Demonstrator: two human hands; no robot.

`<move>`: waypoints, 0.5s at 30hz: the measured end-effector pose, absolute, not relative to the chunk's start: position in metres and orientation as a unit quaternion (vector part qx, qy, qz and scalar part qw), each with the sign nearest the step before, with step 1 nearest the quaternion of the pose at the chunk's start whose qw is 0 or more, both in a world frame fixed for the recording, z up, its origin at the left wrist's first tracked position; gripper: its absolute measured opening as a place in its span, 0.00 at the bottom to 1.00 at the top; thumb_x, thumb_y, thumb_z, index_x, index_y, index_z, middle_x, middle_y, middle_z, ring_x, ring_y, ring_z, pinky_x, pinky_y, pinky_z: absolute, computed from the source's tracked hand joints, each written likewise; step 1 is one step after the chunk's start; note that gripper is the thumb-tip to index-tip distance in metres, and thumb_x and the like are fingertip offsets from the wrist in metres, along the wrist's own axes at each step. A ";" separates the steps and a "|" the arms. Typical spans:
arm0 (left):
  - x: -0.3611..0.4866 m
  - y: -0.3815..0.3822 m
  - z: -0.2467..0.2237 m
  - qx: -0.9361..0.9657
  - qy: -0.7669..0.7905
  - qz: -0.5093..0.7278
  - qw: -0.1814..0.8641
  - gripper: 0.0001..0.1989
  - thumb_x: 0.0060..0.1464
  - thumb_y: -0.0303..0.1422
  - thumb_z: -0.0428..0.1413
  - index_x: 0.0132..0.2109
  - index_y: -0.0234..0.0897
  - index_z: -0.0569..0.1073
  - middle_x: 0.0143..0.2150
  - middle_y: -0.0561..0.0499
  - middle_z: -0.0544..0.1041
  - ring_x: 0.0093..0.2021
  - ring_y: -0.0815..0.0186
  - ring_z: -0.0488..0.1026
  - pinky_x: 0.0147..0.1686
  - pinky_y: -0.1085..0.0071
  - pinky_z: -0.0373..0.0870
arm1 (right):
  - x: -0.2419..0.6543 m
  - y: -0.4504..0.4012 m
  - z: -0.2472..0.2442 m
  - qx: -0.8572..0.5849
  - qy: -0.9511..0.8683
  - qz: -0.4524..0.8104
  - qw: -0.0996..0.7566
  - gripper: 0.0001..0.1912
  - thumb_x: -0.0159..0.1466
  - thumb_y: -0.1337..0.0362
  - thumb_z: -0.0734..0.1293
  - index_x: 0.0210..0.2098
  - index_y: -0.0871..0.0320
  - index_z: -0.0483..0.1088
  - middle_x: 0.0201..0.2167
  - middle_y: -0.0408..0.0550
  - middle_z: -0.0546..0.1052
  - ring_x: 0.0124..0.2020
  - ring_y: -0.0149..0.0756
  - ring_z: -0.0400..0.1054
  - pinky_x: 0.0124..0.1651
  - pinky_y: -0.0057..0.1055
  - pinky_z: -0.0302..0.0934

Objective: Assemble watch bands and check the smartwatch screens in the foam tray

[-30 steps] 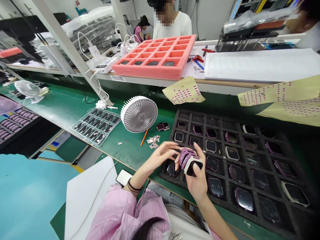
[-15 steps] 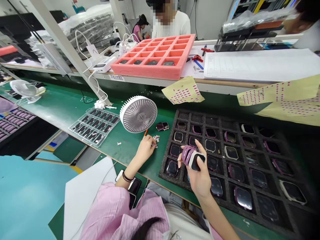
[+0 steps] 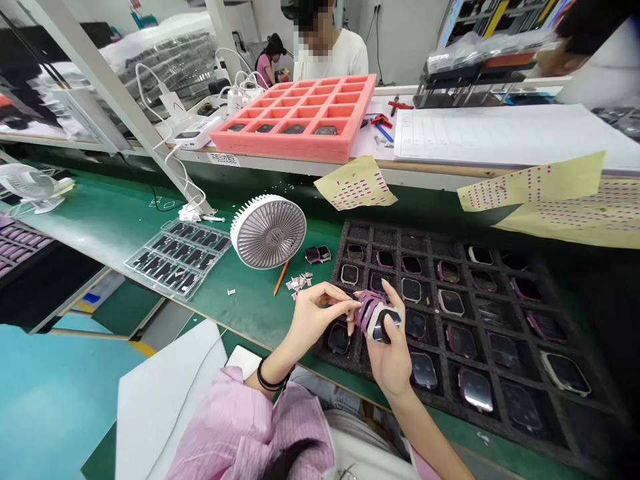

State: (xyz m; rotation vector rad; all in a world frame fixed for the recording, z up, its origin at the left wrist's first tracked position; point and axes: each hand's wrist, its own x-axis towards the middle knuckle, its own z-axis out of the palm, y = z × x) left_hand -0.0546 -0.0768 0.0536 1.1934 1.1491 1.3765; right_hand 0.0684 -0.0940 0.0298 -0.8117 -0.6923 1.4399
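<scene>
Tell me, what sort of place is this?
Probably an electronics assembly workshop, likely for smartwatches: a long green workbench, a black foam tray holding rows of watch-like devices, a pink foam tray, and sheets of tiny pink labels.

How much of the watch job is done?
Looks early: the pink foam tray holds only four dark watches in its front row. In hand: the right hand holds a purple-edged watch, the left hand touching it. Left: the black foam tray is nearly full.
</scene>
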 end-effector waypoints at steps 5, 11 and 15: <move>-0.040 -0.078 0.050 0.475 0.470 0.603 0.435 0.09 0.48 0.35 0.64 0.27 0.33 0.77 0.25 0.52 0.75 0.21 0.72 0.70 0.23 0.75 0.69 | 0.069 -0.096 0.015 -0.385 -0.369 0.561 0.633 0.28 0.61 0.55 0.65 0.60 0.49 0.59 0.51 0.50 0.71 0.54 0.44 0.66 0.57 0.48 0.58; -0.017 -0.084 0.045 0.400 0.506 0.666 0.375 0.07 0.49 0.33 0.63 0.28 0.33 0.77 0.26 0.52 0.74 0.27 0.71 0.71 0.27 0.76 0.68 | 0.066 -0.102 0.003 -0.406 -0.455 0.466 0.641 0.29 0.64 0.56 0.63 0.63 0.49 0.56 0.59 0.51 0.63 0.58 0.43 0.61 0.61 0.47 0.54; -0.008 -0.085 0.039 0.374 0.495 0.699 0.356 0.09 0.50 0.33 0.63 0.27 0.33 0.75 0.26 0.52 0.74 0.29 0.71 0.72 0.29 0.75 0.68 | 0.063 -0.104 0.002 -0.401 -0.478 0.450 0.639 0.28 0.64 0.57 0.62 0.63 0.49 0.56 0.59 0.50 0.63 0.58 0.42 0.61 0.60 0.45 0.55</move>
